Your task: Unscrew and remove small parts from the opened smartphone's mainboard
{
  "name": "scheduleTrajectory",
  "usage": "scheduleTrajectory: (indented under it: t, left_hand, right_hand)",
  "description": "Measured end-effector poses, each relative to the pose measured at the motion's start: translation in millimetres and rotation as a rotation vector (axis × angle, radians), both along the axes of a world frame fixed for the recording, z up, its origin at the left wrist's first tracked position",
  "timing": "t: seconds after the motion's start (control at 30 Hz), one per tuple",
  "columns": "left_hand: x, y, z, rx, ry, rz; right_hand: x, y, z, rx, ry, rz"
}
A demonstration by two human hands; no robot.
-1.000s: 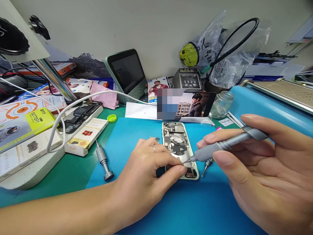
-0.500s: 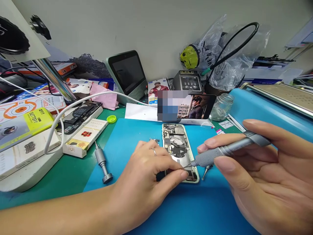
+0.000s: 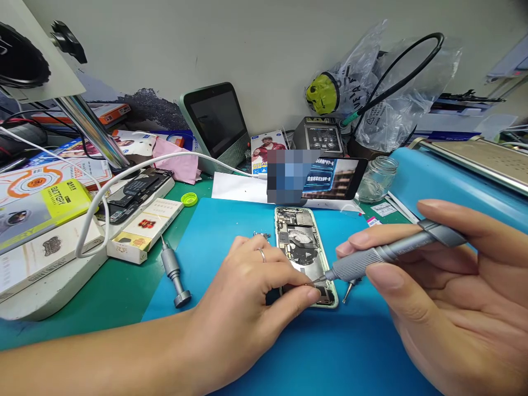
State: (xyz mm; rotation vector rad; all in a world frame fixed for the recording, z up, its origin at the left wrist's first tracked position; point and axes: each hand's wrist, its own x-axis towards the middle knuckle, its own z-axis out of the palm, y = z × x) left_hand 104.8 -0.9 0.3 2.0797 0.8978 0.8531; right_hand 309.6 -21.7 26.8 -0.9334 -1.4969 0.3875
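Note:
An opened phone housing with bare inner parts lies on a blue mat. Over its lower end my left hand pinches thumb and forefinger together at the tip of a screwdriver; whatever is between them is too small to name. My right hand holds that grey screwdriver at a slant, its tip pointing left. A second grey screwdriver lies left of my left hand. Another metal tool lies right of the phone, partly hidden by the held screwdriver.
Behind the phone housing, a phone stands sideways with its screen lit. A glass jar is to its right. At the left are boxes, a green cap, a white cable and a metal stand post. A small display stands behind.
The picture on the standing phone's screen is different. The whole view has shifted slightly. Both hands keep nearly the same pose over the phone housing.

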Motion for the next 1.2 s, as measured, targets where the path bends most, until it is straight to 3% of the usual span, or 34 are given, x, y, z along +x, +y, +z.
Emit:
scheduleTrajectory:
  t: [0.5, 1.2]
  left_hand:
    - [0.3, -0.6, -1.0, -0.004, 0.018, 0.012]
    - [-0.4, -1.4, 1.2, -0.006, 0.012, 0.005]
  right_hand:
    - [3.3, -0.2, -1.8, 0.011, 0.0, 0.035]
    - [7.9, -0.4, -7.7, -0.021, -0.022, -0.025]
